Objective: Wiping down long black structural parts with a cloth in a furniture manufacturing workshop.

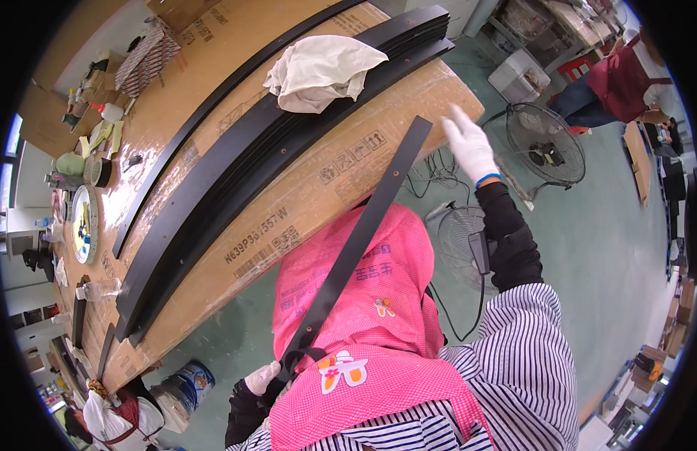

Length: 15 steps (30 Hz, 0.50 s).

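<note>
A long flat black strip [363, 244] with small holes slants across the front of my pink apron. Its lower end lies by my white-gloved left hand [263, 377], which is closed around it near my waist, with part of the grip hidden behind the strip and apron. Out to the right, my white-gloved right hand [468, 143] is open, fingers stretched, just beyond the strip's upper end and not touching it. On the cardboard-covered table, a stack of curved black strips [235, 143] carries a crumpled white cloth [322, 71]. Another single curved strip [179, 143] lies farther left.
The cardboard-covered table edge [213, 301] runs diagonally ahead of me. A plastic bottle [100, 290] and a round white dish [84, 224] stand at its left. Floor fans [545, 146] and cables are to the right. Other people [619, 83] are at far right and lower left.
</note>
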Each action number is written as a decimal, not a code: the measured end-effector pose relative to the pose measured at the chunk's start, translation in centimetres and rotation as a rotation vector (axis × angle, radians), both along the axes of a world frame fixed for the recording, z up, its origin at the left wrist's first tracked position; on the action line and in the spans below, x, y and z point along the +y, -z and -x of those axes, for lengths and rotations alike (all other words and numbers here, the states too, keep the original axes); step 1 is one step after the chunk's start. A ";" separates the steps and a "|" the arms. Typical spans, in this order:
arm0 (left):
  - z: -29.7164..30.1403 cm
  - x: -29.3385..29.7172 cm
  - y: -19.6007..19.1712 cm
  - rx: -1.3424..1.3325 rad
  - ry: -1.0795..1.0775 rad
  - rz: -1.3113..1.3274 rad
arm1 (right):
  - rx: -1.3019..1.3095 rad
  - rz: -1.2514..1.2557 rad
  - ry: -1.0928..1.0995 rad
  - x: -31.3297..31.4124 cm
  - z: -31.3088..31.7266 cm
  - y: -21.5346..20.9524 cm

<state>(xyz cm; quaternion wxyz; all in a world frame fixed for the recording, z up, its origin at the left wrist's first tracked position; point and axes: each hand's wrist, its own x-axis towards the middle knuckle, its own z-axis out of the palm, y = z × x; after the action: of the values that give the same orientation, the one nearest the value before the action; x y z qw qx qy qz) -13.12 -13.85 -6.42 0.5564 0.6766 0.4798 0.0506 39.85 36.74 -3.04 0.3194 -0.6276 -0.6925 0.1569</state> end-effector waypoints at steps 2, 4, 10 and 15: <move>0.3 -0.3 0.5 -0.011 0.001 -0.053 | 0.173 0.252 0.182 0.6 -1.9 -0.2; 0.1 -0.6 0.8 -0.019 -0.014 -0.102 | 0.534 0.439 0.146 -1.2 0.4 -3.2; -0.6 0.6 -0.8 0.020 -0.034 -0.050 | 0.947 0.628 -0.601 -10.4 8.6 -4.9; -1.6 1.3 -3.4 0.090 -0.038 -0.041 | 0.609 0.320 -1.259 -12.6 12.6 -3.1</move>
<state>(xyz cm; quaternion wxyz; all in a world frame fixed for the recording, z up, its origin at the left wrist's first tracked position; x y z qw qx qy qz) -11.48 -12.54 -3.03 0.5193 0.6801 0.5159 0.0404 27.25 24.17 0.10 0.2514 -0.0764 -0.7717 0.5792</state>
